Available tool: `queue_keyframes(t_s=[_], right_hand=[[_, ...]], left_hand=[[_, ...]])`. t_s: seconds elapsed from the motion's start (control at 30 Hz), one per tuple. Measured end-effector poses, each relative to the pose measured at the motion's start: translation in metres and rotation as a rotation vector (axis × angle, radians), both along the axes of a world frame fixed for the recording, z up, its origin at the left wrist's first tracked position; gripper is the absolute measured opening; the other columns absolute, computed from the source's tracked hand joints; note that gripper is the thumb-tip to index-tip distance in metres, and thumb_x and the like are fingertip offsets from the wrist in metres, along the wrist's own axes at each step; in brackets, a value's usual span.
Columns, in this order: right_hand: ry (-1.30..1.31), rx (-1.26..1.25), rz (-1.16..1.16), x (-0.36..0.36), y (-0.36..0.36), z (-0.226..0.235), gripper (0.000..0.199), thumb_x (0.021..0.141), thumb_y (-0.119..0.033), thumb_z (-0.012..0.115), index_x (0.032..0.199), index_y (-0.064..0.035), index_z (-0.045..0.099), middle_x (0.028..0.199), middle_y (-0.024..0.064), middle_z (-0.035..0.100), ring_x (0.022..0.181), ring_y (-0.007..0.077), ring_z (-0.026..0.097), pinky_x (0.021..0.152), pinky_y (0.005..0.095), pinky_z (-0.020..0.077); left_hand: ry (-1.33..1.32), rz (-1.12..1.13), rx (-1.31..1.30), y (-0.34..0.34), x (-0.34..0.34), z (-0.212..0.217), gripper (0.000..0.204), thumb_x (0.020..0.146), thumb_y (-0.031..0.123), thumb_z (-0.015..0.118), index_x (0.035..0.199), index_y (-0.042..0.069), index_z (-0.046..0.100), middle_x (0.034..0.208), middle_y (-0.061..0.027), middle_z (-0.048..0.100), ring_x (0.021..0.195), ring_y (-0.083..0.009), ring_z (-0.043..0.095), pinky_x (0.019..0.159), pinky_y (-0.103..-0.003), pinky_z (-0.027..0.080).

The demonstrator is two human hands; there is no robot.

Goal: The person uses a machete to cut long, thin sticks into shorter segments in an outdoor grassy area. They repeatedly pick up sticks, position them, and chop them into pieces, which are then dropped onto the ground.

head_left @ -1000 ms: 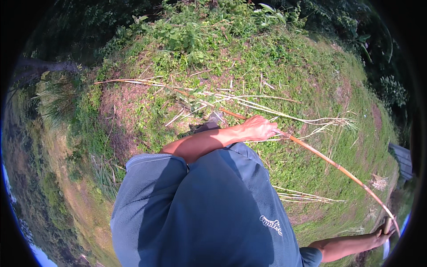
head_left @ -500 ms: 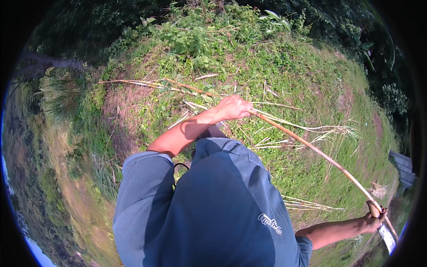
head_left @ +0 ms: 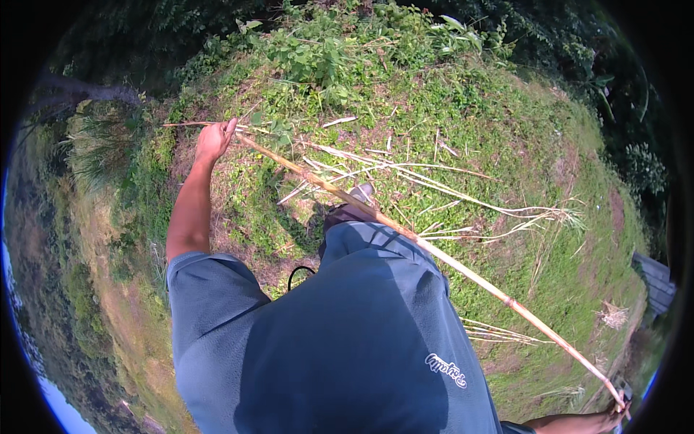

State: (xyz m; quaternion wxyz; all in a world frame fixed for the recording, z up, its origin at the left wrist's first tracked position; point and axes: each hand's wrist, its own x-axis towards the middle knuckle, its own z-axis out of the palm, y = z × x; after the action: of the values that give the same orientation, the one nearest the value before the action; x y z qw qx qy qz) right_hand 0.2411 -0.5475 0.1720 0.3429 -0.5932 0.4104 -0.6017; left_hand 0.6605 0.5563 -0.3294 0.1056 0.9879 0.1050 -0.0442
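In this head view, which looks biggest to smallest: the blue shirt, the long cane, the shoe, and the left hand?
1. Blue shirt, though it is nearest the camera.
2. Long cane.
3. Left hand and shoe look alike; unranked.

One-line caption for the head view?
Left hand and right hand grip a long dry cane over grass.

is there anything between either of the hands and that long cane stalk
Nothing visible. The left hand is closed around the long, thin, tan cane stalk near its far end, and the right hand, at the picture's lower right edge, grips its other end. The stalk runs diagonally across the blue shirt, above cut stalks on the grass.
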Motion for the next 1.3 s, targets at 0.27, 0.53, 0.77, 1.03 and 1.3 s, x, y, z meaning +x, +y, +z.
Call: queue_keyframes(t_s=[0.27,0.53,0.77,1.03,1.3], right_hand=[[0.015,0.044,-0.111,-0.026,0.005,-0.030,0.022,0.091,-0.016,0.059,0.096,0.0056,0.060,0.084,0.0142,0.064,0.073,0.0287,0.064,0.066,0.0429,0.0575],[-0.063,0.139,-0.074,-0.022,-0.034,-0.067,0.022,0.092,-0.018,0.059,0.094,0.0038,0.062,0.081,0.0124,0.065,0.068,0.0267,0.064,0.061,0.0373,0.0578],[-0.144,0.427,0.284,-0.008,-0.056,-0.099,0.014,0.092,-0.015,0.057,0.092,-0.0010,0.059,0.084,0.0091,0.063,0.073,0.0234,0.063,0.067,0.0404,0.0580],[-0.446,0.340,0.022,0.082,0.096,-0.150,0.017,0.091,-0.005,0.054,0.101,0.0083,0.052,0.090,0.0211,0.067,0.066,0.0230,0.063,0.059,0.0304,0.0545],[-0.510,0.531,-0.053,0.049,0.188,-0.270,0.014,0.089,-0.002,0.053,0.097,0.0099,0.051,0.087,0.0197,0.064,0.064,0.0222,0.065,0.057,0.0280,0.0583]], left_hand=[[0.282,0.747,0.106,0.136,-0.082,-0.034,0.064,0.093,0.053,0.032,0.107,0.002,0.066,0.109,-0.0245,0.064,0.104,-0.0396,0.061,0.094,-0.052,0.043],[-0.113,0.509,0.137,-0.015,-0.030,0.048,0.104,0.071,0.021,0.074,0.146,0.002,0.005,0.153,-0.0172,0.005,0.140,-0.0423,0.007,0.106,-0.063,0.017],[-0.702,-0.735,-0.067,-0.202,0.049,0.170,0.090,0.074,0.039,0.074,0.146,0.012,0.026,0.152,-0.0094,0.023,0.141,-0.0319,0.016,0.114,-0.047,0.017],[-0.313,-1.045,-0.220,-0.243,0.069,0.059,0.036,0.086,0.032,0.060,0.069,0.003,0.046,0.059,-0.0202,0.050,0.055,-0.0427,0.050,0.052,-0.050,0.038],[0.570,-1.222,-0.493,-0.353,-0.012,0.032,0.049,0.092,0.041,0.054,0.064,0.001,0.058,0.054,-0.0172,0.054,0.049,-0.0314,0.054,0.052,-0.043,0.042]])
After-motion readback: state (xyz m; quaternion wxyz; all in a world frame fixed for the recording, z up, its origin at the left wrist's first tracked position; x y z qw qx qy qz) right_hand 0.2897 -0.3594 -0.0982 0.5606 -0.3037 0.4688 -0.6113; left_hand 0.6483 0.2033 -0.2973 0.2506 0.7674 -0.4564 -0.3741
